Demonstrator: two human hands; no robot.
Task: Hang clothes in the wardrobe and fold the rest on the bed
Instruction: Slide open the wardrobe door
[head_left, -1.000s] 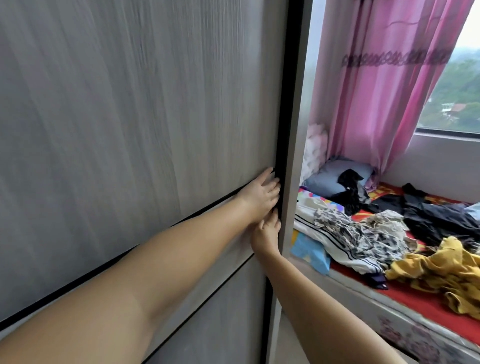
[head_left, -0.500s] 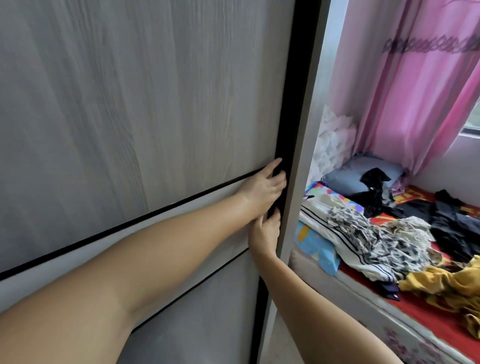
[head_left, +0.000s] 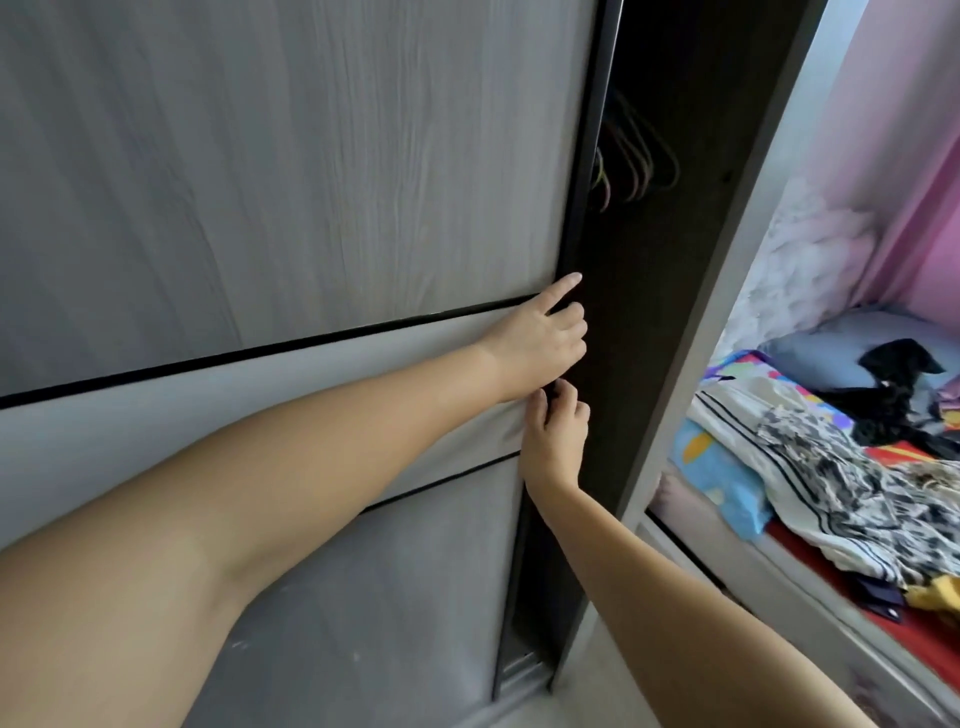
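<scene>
The grey wood-grain sliding wardrobe door (head_left: 311, 182) stands partly slid to the left, leaving a dark gap (head_left: 654, 312). Several empty hangers (head_left: 631, 161) show inside the gap. My left hand (head_left: 540, 338) grips the door's dark right edge, fingers curled round it and the index finger stretched up. Just below it, my right hand (head_left: 553, 436) hooks its fingertips round the same edge. A heap of clothes (head_left: 841, 467) lies on the bed (head_left: 769, 582) at the right: a striped white piece, a black-and-white patterned one, black garments and a yellow one.
The wardrobe's grey side frame (head_left: 727, 312) stands between the gap and the bed. A grey-blue pillow (head_left: 826, 348) lies at the bed's head. Pink curtain (head_left: 924, 182) hangs at the far right. The door's floor track (head_left: 519, 670) shows at the bottom.
The door has slid left, widening the gap from a thin slit until the hangers show inside. Both hands moved left with its edge. The view has turned away from the window.
</scene>
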